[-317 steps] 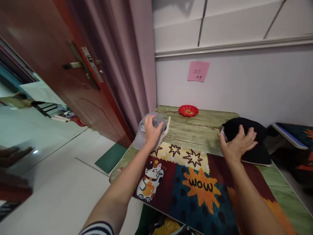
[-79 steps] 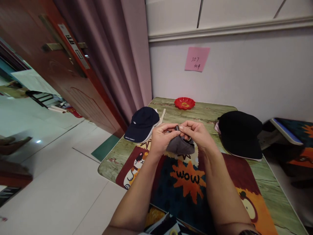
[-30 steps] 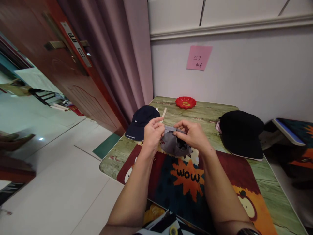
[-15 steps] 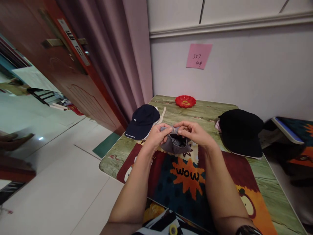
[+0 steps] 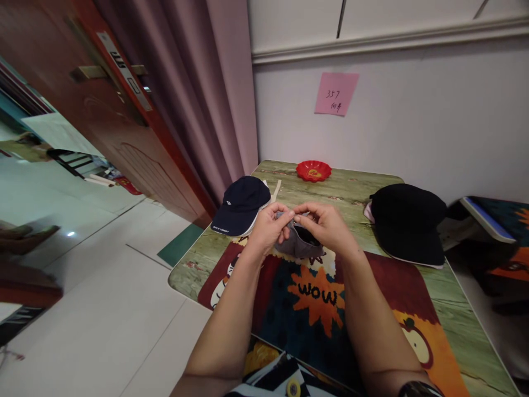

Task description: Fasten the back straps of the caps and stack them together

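A grey cap (image 5: 295,243) is held just above the patterned mat, its dark inside facing up and partly hidden by my fingers. My left hand (image 5: 273,225) pinches the strap at the cap's upper edge with thumb and forefinger. My right hand (image 5: 320,221) pinches the same strap from the other side. The fingertips of both hands nearly meet there, and they cover most of the strap. A navy cap (image 5: 246,198) lies left of my left hand, its brim toward the table's edge. A black cap (image 5: 407,220) sits to the right, beyond my right hand.
The mat (image 5: 289,309) with "WOW" lettering covers the front of the wood-patterned table (image 5: 351,190). A red scalloped dish (image 5: 314,171) stands near the wall, below a pink note (image 5: 336,94). At left are a curtain (image 5: 215,82) and an open door (image 5: 136,143).
My fingertips have come closer together over the strap, hiding more of it. The grey cap has tilted and shifted slightly to the right. The other caps stay in place.
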Motion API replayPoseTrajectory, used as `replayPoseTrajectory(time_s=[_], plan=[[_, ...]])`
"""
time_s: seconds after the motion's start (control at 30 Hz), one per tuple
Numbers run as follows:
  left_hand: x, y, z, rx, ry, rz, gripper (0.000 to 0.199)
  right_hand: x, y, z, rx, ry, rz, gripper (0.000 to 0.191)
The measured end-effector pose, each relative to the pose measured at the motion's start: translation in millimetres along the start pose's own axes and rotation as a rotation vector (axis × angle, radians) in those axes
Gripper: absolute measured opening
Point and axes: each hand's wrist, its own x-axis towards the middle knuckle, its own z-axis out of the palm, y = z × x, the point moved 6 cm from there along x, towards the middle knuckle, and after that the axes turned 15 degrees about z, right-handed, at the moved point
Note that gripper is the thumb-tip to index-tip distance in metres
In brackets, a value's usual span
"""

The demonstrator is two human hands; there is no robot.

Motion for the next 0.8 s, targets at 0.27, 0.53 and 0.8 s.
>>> replayPoseTrajectory(time_s=[0.27, 0.53, 0.8], plan=[[-4, 6, 7.0, -0.331, -0.059, -0.003, 0.047, 4, 10, 0, 0.457, -0.109, 0.113, 0.014], [-2, 4, 10.8, -0.286, -0.032, 0.063, 0.039, 7, 21, 4, 0.736, -0.253, 0.226, 0.025], [-2, 20, 5.3, 0.035, 0.023, 0.257, 0.031, 10, 20, 7, 0.91, -0.255, 0.277, 0.032]])
